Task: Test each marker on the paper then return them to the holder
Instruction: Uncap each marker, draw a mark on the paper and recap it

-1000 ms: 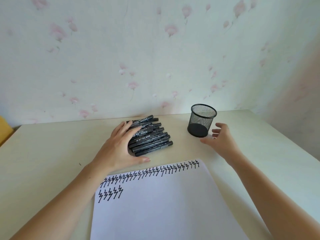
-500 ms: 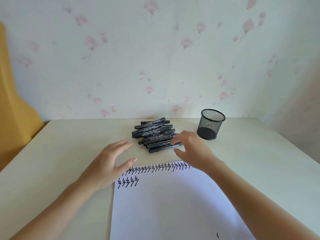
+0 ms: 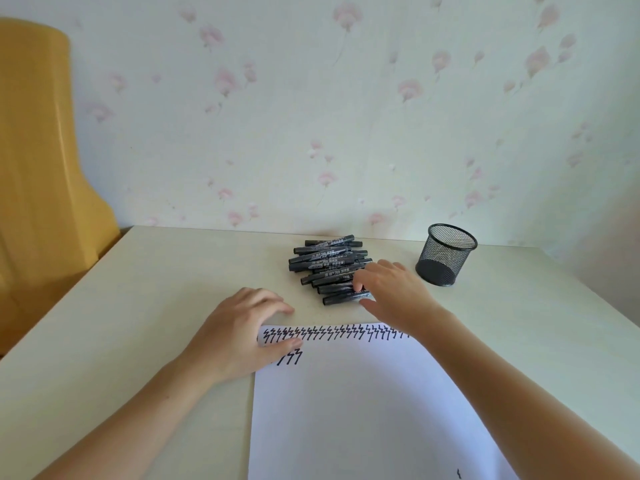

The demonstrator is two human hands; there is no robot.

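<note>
Right hand [image 3: 391, 292], fingers curled onto the nearest marker [image 3: 341, 298] of the pile [image 3: 329, 263]; left hand [image 3: 242, 336], fingers spread, presses the paper [image 3: 363, 410]. Risk: a careless pull scatters neighbouring markers.

Black markers [image 3: 329, 268] with pale grey print on their barrels, a black mesh holder [image 3: 446, 254] — dark on a cream table [image 3: 138, 306]. The white paper [image 3: 363, 410] carries rows of black zigzags along its top. Behind: pale wallpaper [image 3: 311, 116] with faded pink flowers — and a mustard-yellow chair [image 3: 41, 168].
</note>
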